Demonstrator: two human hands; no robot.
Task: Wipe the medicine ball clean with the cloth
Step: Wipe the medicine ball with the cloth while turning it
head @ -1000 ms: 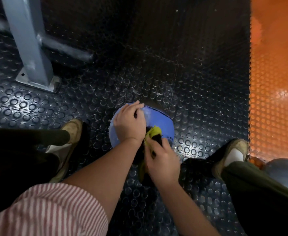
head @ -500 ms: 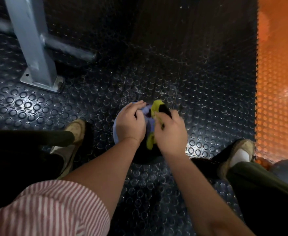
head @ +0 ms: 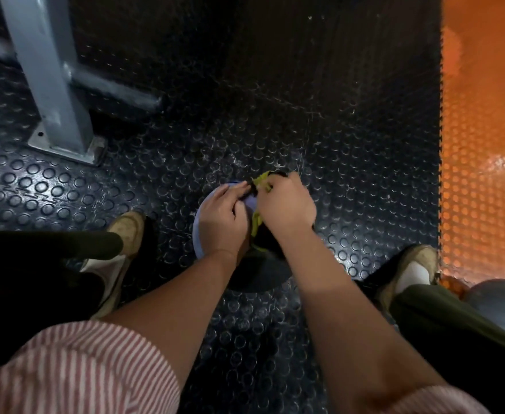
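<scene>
A blue medicine ball (head: pixel 199 231) rests on the black studded floor between my feet, mostly covered by my hands. My left hand (head: pixel 223 218) lies flat on its top left side, steadying it. My right hand (head: pixel 285 204) grips a yellow-green and black cloth (head: pixel 257 225) and presses it on the ball's far right side. A bit of cloth sticks out past my fingertips at the far edge. The lower right of the ball is dark and hidden under my wrist.
A grey metal post with a bolted base plate (head: pixel 66 147) stands at the left rear. An orange studded mat (head: pixel 484 174) borders the right. A second grey ball (head: pixel 502 300) lies by my right shoe (head: pixel 409 270); my left shoe (head: pixel 126 231) is near the ball.
My right hand has swept the cloth from the near side of the ball up over it to the far edge. My left hand has stayed on top of the ball.
</scene>
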